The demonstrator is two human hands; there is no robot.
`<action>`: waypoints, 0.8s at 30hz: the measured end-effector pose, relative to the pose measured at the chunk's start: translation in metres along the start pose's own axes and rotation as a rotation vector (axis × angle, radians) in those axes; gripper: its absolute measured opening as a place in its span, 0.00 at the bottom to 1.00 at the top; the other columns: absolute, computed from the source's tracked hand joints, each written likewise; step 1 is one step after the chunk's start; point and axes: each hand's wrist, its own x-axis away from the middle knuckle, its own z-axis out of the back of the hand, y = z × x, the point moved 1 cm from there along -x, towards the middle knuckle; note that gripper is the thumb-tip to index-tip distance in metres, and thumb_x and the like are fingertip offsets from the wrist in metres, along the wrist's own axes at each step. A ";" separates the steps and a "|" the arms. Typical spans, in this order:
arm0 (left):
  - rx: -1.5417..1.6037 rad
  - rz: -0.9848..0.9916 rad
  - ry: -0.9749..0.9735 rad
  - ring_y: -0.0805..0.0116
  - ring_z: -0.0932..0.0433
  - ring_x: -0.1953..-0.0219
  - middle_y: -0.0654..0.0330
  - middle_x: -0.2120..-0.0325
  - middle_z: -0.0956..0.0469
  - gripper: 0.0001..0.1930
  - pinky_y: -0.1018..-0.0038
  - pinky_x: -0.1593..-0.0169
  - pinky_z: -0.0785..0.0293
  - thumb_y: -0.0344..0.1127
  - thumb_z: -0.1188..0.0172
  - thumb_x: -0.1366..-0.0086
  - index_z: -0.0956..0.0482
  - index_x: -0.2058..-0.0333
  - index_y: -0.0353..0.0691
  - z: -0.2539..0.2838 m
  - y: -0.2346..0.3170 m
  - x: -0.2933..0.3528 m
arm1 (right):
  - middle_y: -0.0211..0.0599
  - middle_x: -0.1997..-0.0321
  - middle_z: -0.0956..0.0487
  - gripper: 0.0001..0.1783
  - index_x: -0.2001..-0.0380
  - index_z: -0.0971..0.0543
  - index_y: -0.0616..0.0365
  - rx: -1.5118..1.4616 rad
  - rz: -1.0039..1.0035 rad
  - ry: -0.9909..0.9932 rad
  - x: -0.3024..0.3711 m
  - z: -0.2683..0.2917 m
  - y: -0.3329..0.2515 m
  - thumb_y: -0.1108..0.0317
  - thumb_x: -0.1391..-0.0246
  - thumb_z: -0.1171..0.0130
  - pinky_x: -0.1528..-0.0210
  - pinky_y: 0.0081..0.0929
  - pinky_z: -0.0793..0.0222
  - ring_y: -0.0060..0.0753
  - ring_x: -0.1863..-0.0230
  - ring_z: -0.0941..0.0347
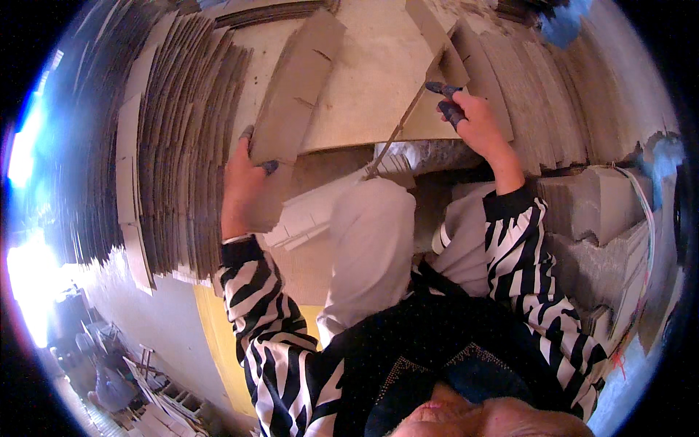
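My left hand is closed on the near left edge of a long cardboard strip with short slots cut in it. Dark coverings wrap its thumb and finger tips. At the right, my right hand, its fingers also covered in dark wraps, pinches a second cardboard strip. That strip is seen nearly edge-on and slants down toward my knee. Behind those fingers, further cardboard strips cross and lean on each other. How far they are joined, I cannot tell.
A tall row of cardboard strips stands on edge at the left. More stacked cardboard lines the right. A pale board lies between them. Slotted strips lie by my knee; bundled cardboard sits at my right.
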 end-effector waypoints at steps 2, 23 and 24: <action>0.329 0.038 -0.103 0.63 0.22 0.55 0.54 0.55 0.23 0.31 0.68 0.53 0.26 0.29 0.38 0.45 0.35 0.41 0.40 0.013 -0.018 -0.007 | 0.49 0.72 0.23 0.06 0.66 0.24 0.64 -0.085 0.036 0.088 -0.003 -0.001 0.008 0.73 0.47 0.46 0.67 0.35 0.33 0.46 0.70 0.27; -0.123 -0.380 0.326 0.42 0.31 0.47 0.42 0.49 0.29 0.23 0.57 0.46 0.33 0.37 0.43 0.41 0.30 0.49 0.31 -0.127 -0.017 -0.058 | 0.50 0.56 0.23 0.21 0.51 0.29 0.53 0.582 -0.252 0.053 -0.061 0.002 0.036 0.68 0.52 0.44 0.54 0.49 0.30 0.55 0.55 0.26; -0.148 -0.238 0.304 0.43 0.31 0.46 0.42 0.48 0.30 0.24 0.57 0.45 0.33 0.39 0.43 0.41 0.31 0.48 0.31 -0.138 -0.015 -0.063 | 0.50 0.57 0.22 0.22 0.51 0.29 0.53 0.577 -0.287 -0.001 -0.056 0.002 0.051 0.68 0.51 0.45 0.54 0.50 0.30 0.55 0.55 0.26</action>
